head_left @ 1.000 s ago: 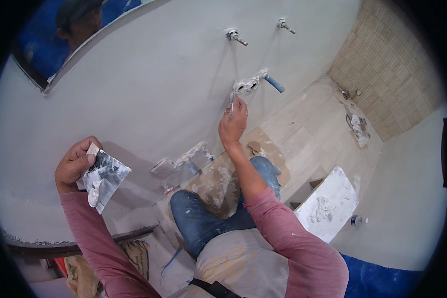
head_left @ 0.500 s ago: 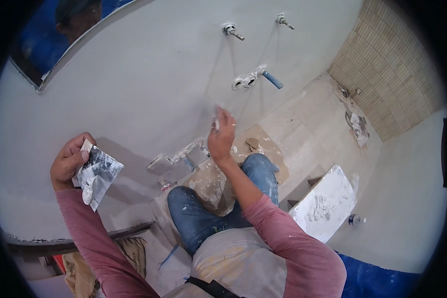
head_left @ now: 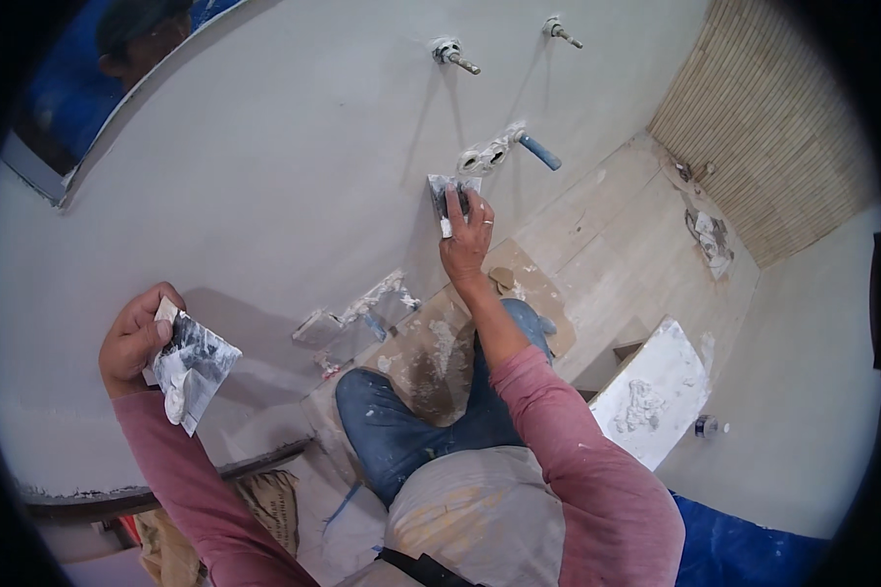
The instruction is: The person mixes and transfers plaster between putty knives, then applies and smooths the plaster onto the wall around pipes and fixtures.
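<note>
My left hand [head_left: 135, 342] grips a putty knife [head_left: 210, 344] in front of the wall, its thumb on the near side. A lump of white filler [head_left: 178, 393] sits on that blade's lower part. My right hand [head_left: 468, 240] presses a second broad metal scraper blade [head_left: 439, 198] to the pale grey wall [head_left: 294, 147], fingers spread over its back. White filler smears this blade. It lies just below and left of a pair of filler-edged holes [head_left: 484, 157] and a blue pipe stub [head_left: 539, 152].
Two metal pipe fittings [head_left: 457, 61] [head_left: 564, 35] stick out of the wall above. Lower down is a filler-edged recess [head_left: 367, 311]. A white board [head_left: 673, 372] with filler stands at right, cardboard [head_left: 529, 284] lies by my knees, and a mirror [head_left: 59, 98] hangs upper left.
My right hand has moved up and to the right, and its blade now shows flat on the wall. The left hand with its putty knife has sunk slightly.
</note>
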{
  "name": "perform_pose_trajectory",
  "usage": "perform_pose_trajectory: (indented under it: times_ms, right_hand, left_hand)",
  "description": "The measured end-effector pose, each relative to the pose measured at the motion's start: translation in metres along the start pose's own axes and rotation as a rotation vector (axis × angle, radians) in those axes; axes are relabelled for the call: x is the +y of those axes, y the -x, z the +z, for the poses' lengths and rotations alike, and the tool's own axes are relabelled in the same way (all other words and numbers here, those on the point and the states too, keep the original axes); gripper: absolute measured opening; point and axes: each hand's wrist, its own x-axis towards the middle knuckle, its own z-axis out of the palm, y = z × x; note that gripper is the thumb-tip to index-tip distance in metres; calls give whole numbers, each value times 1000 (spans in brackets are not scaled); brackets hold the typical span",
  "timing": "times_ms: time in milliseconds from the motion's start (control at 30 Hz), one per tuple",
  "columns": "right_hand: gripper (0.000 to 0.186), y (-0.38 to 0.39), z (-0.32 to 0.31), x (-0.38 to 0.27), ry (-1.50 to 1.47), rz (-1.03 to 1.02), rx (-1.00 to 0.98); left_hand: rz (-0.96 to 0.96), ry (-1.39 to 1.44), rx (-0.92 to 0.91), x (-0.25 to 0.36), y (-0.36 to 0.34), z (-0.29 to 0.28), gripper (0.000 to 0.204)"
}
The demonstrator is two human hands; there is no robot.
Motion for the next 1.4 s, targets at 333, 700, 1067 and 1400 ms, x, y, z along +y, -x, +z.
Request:
perform_pose_trajectory:
  times_ms: [333,700,1067,1400]
  right_hand:
    - [75,49,-14,-41,-159,166,-270]
    - [30,30,12,10,-816,1269,-21]
    - [35,-34,-8,-120,-599,1118,-115]
    - [62,-5,-56,-82,-234,177,-150]
  left_hand:
    - [34,14,4,2,1,6,31]
    - [39,8,-17,3,0,3,28]
    - [45,14,-14,3,2,5,30]
    - [59,16,-31,5,-4,6,28]
